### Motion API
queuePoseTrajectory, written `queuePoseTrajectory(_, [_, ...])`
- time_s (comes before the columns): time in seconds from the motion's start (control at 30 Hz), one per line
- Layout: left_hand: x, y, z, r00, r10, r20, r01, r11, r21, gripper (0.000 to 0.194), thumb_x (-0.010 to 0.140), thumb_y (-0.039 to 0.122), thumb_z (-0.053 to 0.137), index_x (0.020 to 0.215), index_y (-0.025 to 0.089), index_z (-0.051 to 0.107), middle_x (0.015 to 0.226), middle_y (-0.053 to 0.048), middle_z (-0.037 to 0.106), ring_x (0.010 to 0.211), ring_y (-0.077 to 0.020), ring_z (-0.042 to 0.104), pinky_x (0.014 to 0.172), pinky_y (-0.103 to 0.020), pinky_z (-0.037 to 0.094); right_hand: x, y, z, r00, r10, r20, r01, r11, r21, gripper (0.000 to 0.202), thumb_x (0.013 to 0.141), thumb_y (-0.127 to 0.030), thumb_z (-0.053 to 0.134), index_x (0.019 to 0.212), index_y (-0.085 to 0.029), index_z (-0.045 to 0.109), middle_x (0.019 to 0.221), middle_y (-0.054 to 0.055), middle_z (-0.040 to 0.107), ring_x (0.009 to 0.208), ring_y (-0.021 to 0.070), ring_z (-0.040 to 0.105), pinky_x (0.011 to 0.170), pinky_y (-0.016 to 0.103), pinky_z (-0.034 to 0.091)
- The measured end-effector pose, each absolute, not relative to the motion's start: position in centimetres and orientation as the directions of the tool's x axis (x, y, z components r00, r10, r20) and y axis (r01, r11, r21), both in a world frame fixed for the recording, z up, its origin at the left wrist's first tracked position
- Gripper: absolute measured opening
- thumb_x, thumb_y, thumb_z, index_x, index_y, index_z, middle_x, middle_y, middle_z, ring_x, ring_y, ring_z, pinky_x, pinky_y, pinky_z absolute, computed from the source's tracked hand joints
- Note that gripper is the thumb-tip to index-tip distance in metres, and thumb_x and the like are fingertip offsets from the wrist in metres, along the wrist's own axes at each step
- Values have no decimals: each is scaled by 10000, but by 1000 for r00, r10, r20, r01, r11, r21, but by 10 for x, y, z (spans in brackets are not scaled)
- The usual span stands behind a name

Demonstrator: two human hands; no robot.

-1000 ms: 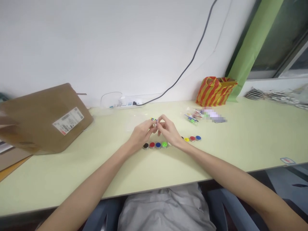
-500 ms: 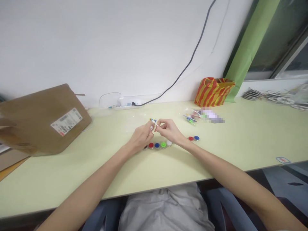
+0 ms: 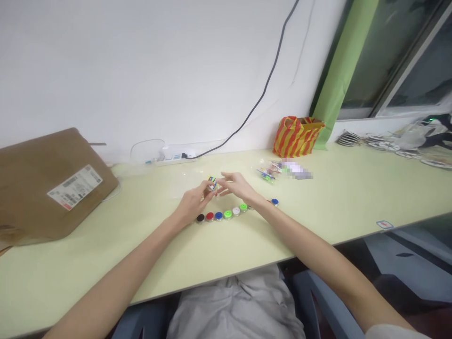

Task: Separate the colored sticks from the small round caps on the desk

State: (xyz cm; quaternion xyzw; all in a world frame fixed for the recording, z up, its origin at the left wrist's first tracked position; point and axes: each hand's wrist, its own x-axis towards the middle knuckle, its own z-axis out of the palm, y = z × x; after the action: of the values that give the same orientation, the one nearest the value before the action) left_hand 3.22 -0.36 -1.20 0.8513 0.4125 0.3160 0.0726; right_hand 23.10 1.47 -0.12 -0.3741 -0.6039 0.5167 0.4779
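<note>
Above the pale green table point(image 3: 158, 268), my left hand point(image 3: 194, 202) pinches a small multicoloured item point(image 3: 212, 181) with yellow, blue and white parts; its exact form is too small to tell. Close on its right, my right hand point(image 3: 237, 186) has its fingers apart, their tips near the item. Just below the hands runs a curved row of small round pots, among them a black-lidded one point(image 3: 200, 218), a red one point(image 3: 210, 216), a blue one point(image 3: 219, 215), a green one point(image 3: 228, 214) and a white one point(image 3: 236, 211). My right wrist hides part of the row.
A large cardboard package point(image 3: 52, 188) lies at the left. Against the wall is a power strip point(image 3: 176, 157) with a black cable point(image 3: 261, 96). Small bagged items point(image 3: 266, 175) and a red-yellow striped bag point(image 3: 298, 137) are at the back right.
My right hand's fingers have opened from a pinch beside the item. The view has shifted to the right, and more pots, including the black-lidded one, now show.
</note>
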Motion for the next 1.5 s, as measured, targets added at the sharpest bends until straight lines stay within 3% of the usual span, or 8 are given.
queuePoseTrajectory(0.1, [31,-3,-12,480,738,474,638,-664,390,273,1008,468,477,1151,247,548,857,17,708,736,-164,661,710,-279,475,234,11,-3,-341,917,206,28,229,-973,598,822,-538,768,1234,-115,675,1332,213,631,853,205,721,773,367,635])
queuePoseTrajectory(0.2, [29,-1,-13,438,740,511,639,-656,402,268,994,463,517,1159,253,517,897,17,736,788,-169,676,765,-294,479,235,5,-4,-294,902,318,96,358,-929,595,910,-461,691,1408,-159,571,1412,203,587,927,198,717,827,360,615])
queuePoseTrajectory(0.37, [29,-1,-16,394,748,534,603,-649,464,317,962,406,594,1180,257,416,921,17,757,796,-166,679,761,-292,477,225,-8,-4,-355,802,480,95,542,-835,306,957,-408,603,1110,-174,725,1121,104,727,843,179,697,678,297,597])
queuePoseTrajectory(0.47, [31,-6,-14,409,733,543,578,-669,467,344,963,394,600,1197,259,387,953,7,758,808,-164,680,756,-287,480,222,-11,-4,-307,784,540,106,592,-799,222,925,-366,643,989,-173,732,993,72,740,843,175,688,709,294,577])
queuePoseTrajectory(0.7, [39,-18,-12,475,691,545,552,-716,427,440,1005,366,522,1373,256,307,949,-4,733,794,-157,653,753,-287,480,233,-1,-3,-373,816,442,-36,463,-886,286,808,-389,760,936,-134,748,873,77,760,772,190,697,753,334,563])
queuePoseTrajectory(0.93, [41,-17,-13,454,682,574,585,-714,385,442,1004,382,504,1379,254,309,927,1,710,783,-165,641,736,-291,472,230,3,-7,-333,824,459,-115,447,-887,372,720,-495,829,842,-155,739,760,45,727,673,157,634,672,306,537])
queuePoseTrajectory(1.2, [44,-15,-20,485,616,621,544,-769,337,420,1013,310,479,1400,271,319,914,11,680,758,-149,639,712,-271,469,243,7,-7,-439,796,417,-195,369,-909,400,670,-514,858,840,-165,758,760,35,708,650,143,594,592,275,493])
queuePoseTrajectory(1.5, [41,-22,-8,511,627,588,559,-762,327,561,1012,411,469,1501,250,247,941,-3,643,804,-170,630,788,-304,479,267,-13,5,-352,823,445,-82,447,-891,421,778,-558,755,929,-166,763,903,88,749,719,169,629,611,290,509])
